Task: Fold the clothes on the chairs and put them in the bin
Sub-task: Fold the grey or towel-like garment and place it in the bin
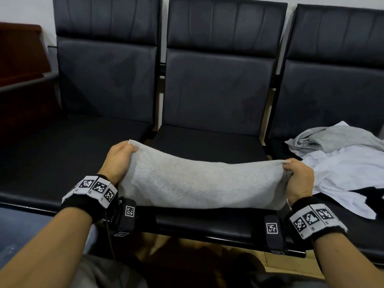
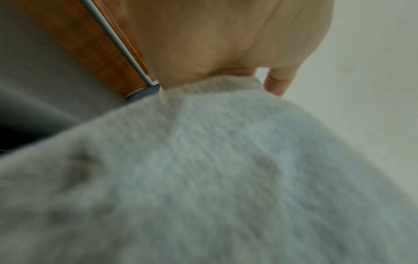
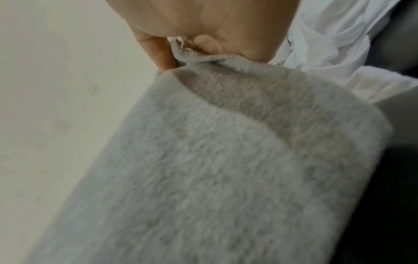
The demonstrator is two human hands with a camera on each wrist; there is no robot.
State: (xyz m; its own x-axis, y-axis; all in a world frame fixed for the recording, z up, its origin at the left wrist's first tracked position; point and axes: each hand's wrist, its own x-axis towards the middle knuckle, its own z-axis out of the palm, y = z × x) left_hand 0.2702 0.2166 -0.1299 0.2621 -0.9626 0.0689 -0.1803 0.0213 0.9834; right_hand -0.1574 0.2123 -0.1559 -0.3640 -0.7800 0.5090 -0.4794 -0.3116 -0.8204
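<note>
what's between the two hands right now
The fuzzy grey cloth spans the whole gap, its corners pinched by the left hand and the right hand, above the middle chair seat. The head view shows it.

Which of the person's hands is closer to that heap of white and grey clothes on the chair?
Right. The right hand grips the fluffy grey cloth beside the heap of white and grey clothes; the left hand holds the cloth's far end.

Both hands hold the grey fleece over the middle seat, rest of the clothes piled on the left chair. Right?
Wrong on the pile. Left hand and right hand do grip the grey fleece over the middle seat, but the remaining clothes lie on the right chair, as the head view shows.
</note>
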